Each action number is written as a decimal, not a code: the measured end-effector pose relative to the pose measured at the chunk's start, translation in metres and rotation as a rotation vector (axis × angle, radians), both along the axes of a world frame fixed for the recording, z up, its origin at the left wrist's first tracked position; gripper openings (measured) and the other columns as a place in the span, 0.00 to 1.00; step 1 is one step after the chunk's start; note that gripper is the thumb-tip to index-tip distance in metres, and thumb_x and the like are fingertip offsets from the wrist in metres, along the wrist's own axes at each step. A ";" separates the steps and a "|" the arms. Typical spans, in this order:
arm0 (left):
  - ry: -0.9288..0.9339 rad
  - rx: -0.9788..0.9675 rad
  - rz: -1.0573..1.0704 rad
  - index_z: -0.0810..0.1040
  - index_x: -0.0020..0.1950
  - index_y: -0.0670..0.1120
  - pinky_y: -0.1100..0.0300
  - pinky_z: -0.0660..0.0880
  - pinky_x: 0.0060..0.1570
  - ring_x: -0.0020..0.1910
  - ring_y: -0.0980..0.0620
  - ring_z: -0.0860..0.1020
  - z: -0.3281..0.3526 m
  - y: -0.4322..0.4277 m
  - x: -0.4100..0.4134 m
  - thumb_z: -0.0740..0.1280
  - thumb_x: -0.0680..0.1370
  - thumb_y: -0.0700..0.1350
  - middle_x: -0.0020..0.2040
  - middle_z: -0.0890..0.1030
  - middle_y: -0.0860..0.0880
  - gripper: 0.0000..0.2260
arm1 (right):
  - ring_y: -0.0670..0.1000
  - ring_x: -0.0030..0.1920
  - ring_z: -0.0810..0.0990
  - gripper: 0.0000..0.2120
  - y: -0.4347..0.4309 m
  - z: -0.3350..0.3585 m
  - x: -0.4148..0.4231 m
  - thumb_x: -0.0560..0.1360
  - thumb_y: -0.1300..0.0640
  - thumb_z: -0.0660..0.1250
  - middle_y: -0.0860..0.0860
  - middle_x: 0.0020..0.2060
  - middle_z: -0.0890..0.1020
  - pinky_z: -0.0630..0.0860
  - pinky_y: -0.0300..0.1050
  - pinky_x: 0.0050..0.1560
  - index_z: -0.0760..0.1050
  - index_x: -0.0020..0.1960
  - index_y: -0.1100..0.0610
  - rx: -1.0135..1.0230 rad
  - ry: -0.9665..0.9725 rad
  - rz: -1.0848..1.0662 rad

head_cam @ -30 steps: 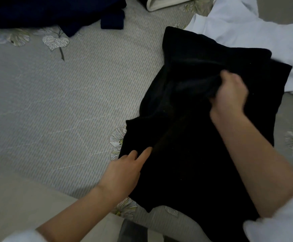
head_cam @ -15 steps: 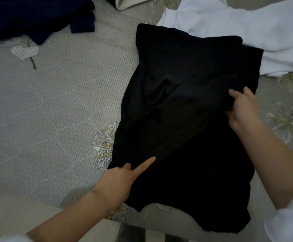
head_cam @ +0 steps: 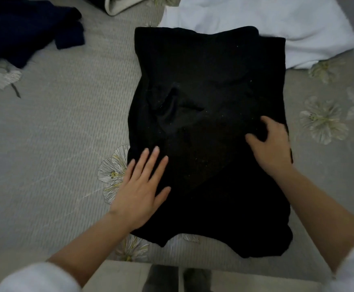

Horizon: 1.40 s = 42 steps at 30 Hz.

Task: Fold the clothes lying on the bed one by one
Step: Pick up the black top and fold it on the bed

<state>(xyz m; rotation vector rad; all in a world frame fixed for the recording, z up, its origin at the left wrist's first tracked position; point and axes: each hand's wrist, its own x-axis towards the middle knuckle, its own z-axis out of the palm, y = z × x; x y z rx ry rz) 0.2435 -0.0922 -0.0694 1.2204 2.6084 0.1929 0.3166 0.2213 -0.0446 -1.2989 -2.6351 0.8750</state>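
Note:
A black garment [head_cam: 210,85] lies partly folded on the grey flowered bed sheet [head_cam: 56,127], a rumpled crease near its middle. My left hand [head_cam: 142,186] lies flat on its lower left edge, fingers straight and spread. My right hand [head_cam: 271,146] rests on the garment's right side, thumb and fingers bent loosely over the cloth; whether any fabric is pinched is hidden by the dark cloth.
A white garment [head_cam: 256,17] lies at the back right, partly under the black one. A dark navy garment [head_cam: 24,28] lies at the back left. A cream-edged item [head_cam: 117,5] sits at the top. The bed's near edge [head_cam: 172,264] runs below the black garment.
My right hand carried a fold of the black garment across to the right side and laid it down. My left hand went from one pointing finger to a flat, spread palm.

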 end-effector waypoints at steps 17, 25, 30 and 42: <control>-0.089 -0.372 -0.194 0.27 0.73 0.51 0.53 0.28 0.70 0.73 0.45 0.29 -0.009 -0.061 0.086 0.56 0.77 0.59 0.73 0.26 0.45 0.40 | 0.54 0.77 0.47 0.44 -0.038 -0.008 0.229 0.70 0.38 0.60 0.52 0.78 0.51 0.41 0.46 0.74 0.45 0.78 0.54 0.180 -0.438 0.963; -0.098 -0.386 -0.014 0.52 0.78 0.55 0.53 0.50 0.74 0.78 0.51 0.48 0.009 -0.029 0.084 0.56 0.80 0.41 0.79 0.48 0.51 0.27 | 0.52 0.74 0.62 0.23 -0.055 -0.019 0.197 0.80 0.59 0.56 0.50 0.74 0.65 0.58 0.49 0.73 0.62 0.75 0.52 0.050 -0.306 0.536; -0.158 -0.242 -0.032 0.72 0.69 0.48 0.52 0.52 0.75 0.76 0.54 0.54 0.045 -0.021 0.075 0.57 0.79 0.45 0.73 0.67 0.54 0.19 | 0.59 0.55 0.78 0.16 -0.042 0.015 0.194 0.78 0.64 0.58 0.57 0.56 0.80 0.74 0.46 0.51 0.76 0.63 0.57 -0.118 -0.291 0.492; -0.908 -0.499 0.164 0.72 0.30 0.49 0.63 0.68 0.35 0.32 0.55 0.72 0.088 -0.030 0.124 0.62 0.68 0.56 0.32 0.75 0.53 0.13 | 0.48 0.28 0.67 0.16 -0.043 0.052 0.239 0.59 0.62 0.68 0.49 0.26 0.69 0.61 0.43 0.33 0.63 0.20 0.50 -0.752 -0.833 0.451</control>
